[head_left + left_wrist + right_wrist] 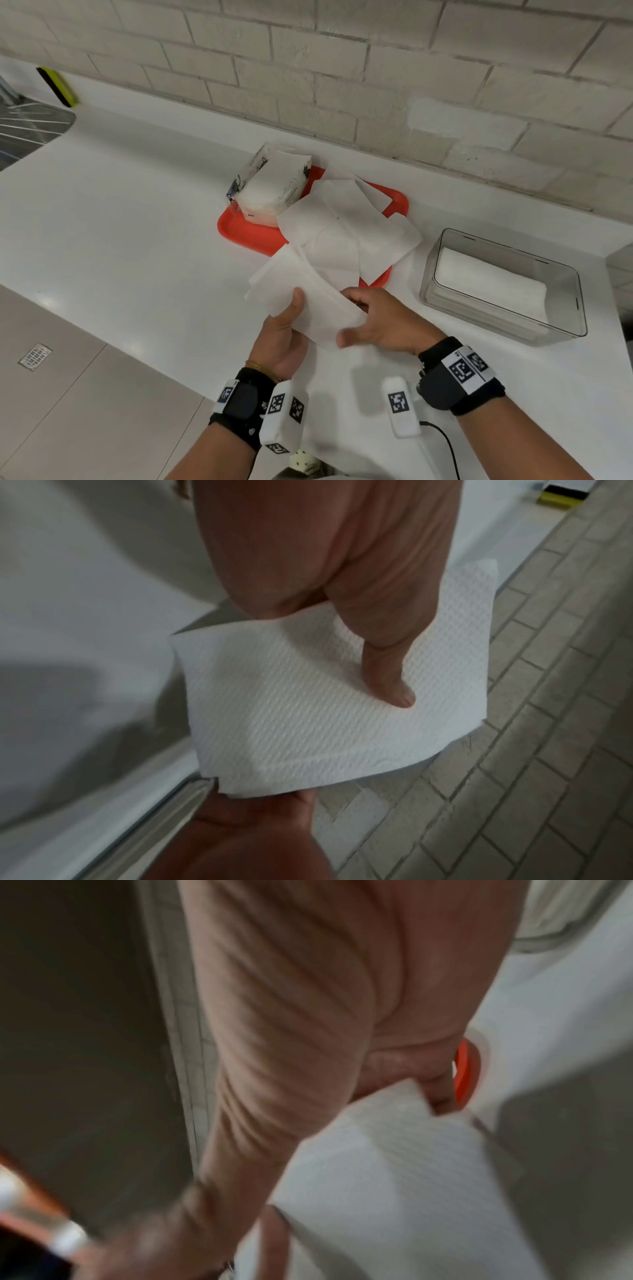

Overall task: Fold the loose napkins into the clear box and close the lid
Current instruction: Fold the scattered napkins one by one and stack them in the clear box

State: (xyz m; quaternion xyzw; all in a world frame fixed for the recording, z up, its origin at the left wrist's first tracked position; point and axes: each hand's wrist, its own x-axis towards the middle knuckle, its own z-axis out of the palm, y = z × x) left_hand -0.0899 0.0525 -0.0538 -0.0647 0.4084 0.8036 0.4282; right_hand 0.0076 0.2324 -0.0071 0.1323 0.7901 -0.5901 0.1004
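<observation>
White embossed paper napkin [301, 301] pinched mid-fold in both grips, left hand [284, 335] and right hand [383, 325] — clear plastic box [561, 325] part-filled, loose napkins [346, 233] left, lid unseen.

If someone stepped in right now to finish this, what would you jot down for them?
Left hand: pinches the napkin, thumb on top.
Right hand: holds the same napkin's other end, mid-fold, above the counter.
Loose napkins: spread over the red tray, beside an opened napkin pack.
Clear box: on the right, open, some folded napkins already inside. No lid clearly in view.
Left: finish this fold, box it, fold the rest, close the lid.
</observation>
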